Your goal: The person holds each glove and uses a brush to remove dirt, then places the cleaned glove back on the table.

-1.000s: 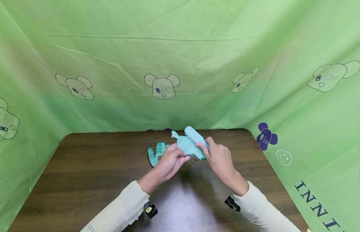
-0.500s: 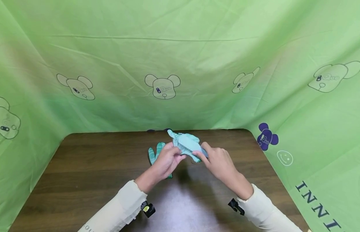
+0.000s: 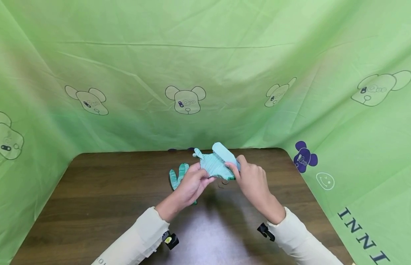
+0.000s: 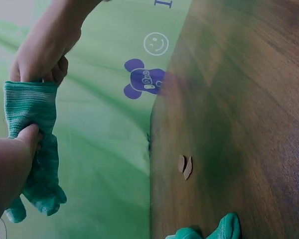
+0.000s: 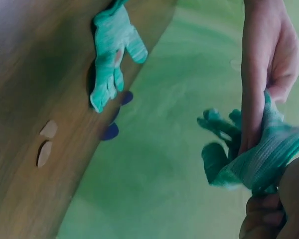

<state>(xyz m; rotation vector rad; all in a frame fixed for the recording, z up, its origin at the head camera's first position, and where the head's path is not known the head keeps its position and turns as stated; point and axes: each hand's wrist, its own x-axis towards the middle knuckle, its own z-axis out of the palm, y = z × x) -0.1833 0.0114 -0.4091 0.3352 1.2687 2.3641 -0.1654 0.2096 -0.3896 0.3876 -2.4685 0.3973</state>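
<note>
A green striped knit glove [image 3: 212, 165] is held up over the table, its fingers toward the upper left. My left hand [image 3: 193, 183] pinches its near edge, thumb on top. In the right hand [image 3: 253, 184] is a light blue brush [image 3: 224, 152], tilted over the glove's right part with thumb and fingers around its near end. In the left wrist view the right hand [image 4: 47, 47] is at the glove's ribbed cuff [image 4: 31, 102], and the brush is hidden there. The right wrist view shows the left fingers reaching against the glove [image 5: 261, 157].
A second green glove [image 3: 173, 179] lies on the brown wooden table [image 3: 102, 198], partly behind the left forearm; a tan spot marks it in the right wrist view. Two small tan flat pieces [image 5: 44, 153] rest on the table. Green printed cloth [image 3: 185, 55] surrounds the sides and back.
Half a second ago the brush lay lower and flatter on the glove, which was tilted and bunched. Now the brush is raised and angled again, much as one second ago, with the glove spread out.
</note>
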